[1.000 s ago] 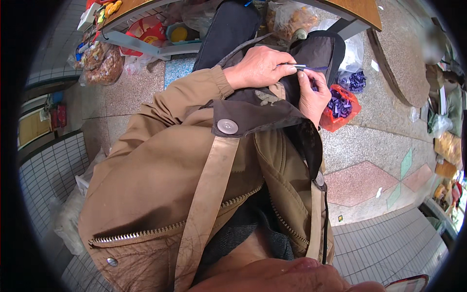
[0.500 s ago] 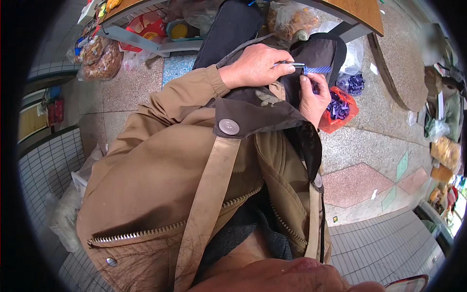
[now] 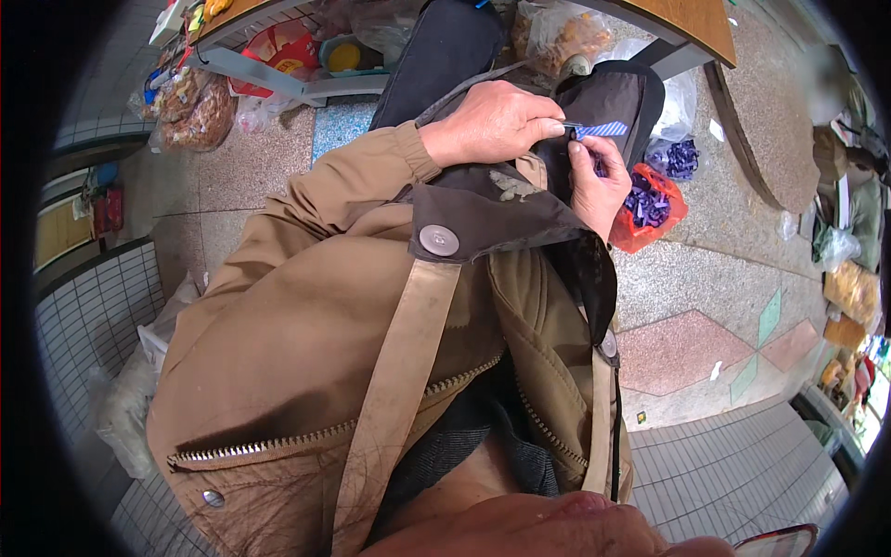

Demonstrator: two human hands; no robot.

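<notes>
My left hand [image 3: 492,123] is closed in a pinch on a slim metal tool [image 3: 573,124], whose exact kind is too small to tell. The tool's tip meets a short blue-and-white striped ribbon [image 3: 603,129]. Thumb and fingers of my right hand [image 3: 599,181] pinch this ribbon from below, and its free end points right. Both hands are close together over my lap, above the dark apron [image 3: 501,209]. Just right of my right hand, a red plastic bag [image 3: 640,239] holds many purple-blue ribbon pieces [image 3: 647,200].
Ahead stands a wooden-topped table [image 3: 682,28] on a grey metal frame [image 3: 260,82]. More purple pieces [image 3: 680,160] lie in a clear bag beyond the red one. A filled bag [image 3: 193,116] sits on the floor at left, and a curved dark strip [image 3: 742,148] lies at right.
The striped ribbon's free end has tilted slightly upward. The metal tool in my left hand has shifted a little, with less of it showing. My right hand has barely moved.
</notes>
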